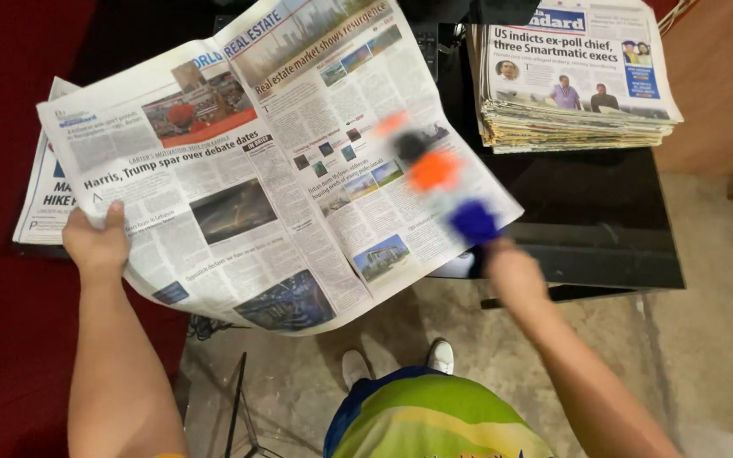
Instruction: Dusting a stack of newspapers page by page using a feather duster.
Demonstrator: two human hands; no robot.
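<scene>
Newspaper (256, 161) spread between both hands

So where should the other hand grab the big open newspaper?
Probably the open newspaper's free right edge, coming from the right. The left hand pinches only the left edge, so the wide sheet sags there. The right hand is blurred, holding something colourful.

Looks like a home room or small back room, you can't tell which from this angle. You've got a glossy black table (604, 229) carrying a stack of newspapers (574, 119), bare concrete floor (706, 339), red wall or drape (2, 127) on the left, wooden furniture (723, 85) at the right edge.
</scene>
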